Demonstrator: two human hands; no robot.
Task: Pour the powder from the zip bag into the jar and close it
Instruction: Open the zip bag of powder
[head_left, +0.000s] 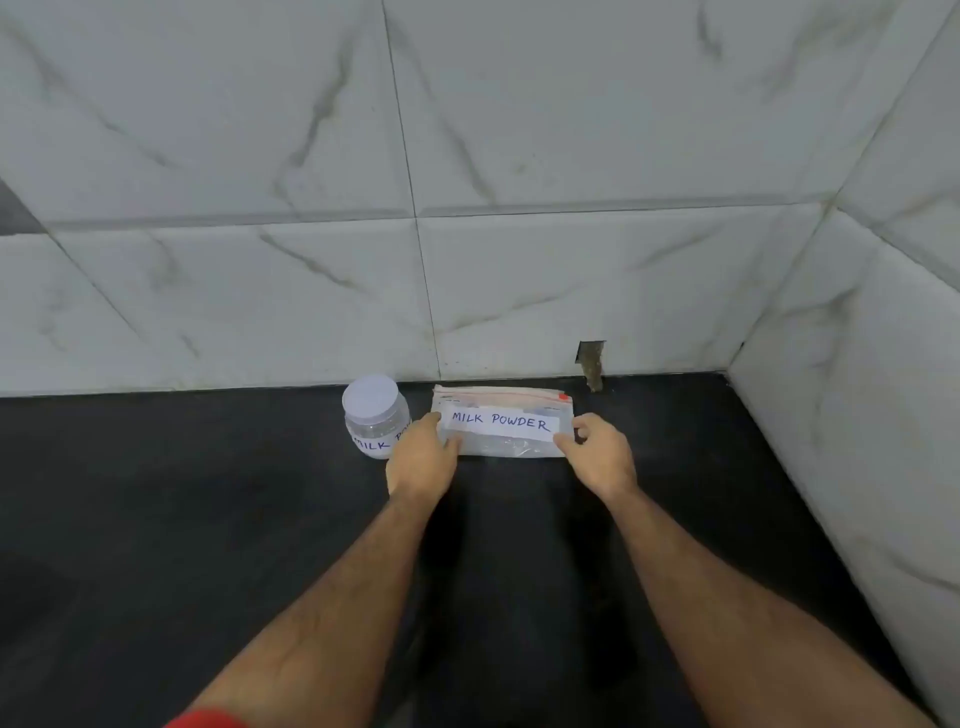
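Left hand and right hand pinch the ends of the bag lying flat on the bench beside the lidded jar. A careless lift could knock the jar over.

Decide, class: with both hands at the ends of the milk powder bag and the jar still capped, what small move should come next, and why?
Probably lift the zip bag off the counter. The left hand and right hand already pinch its two ends, it lies flat with its zip seemingly shut, and the jar beside it still wears its lid.
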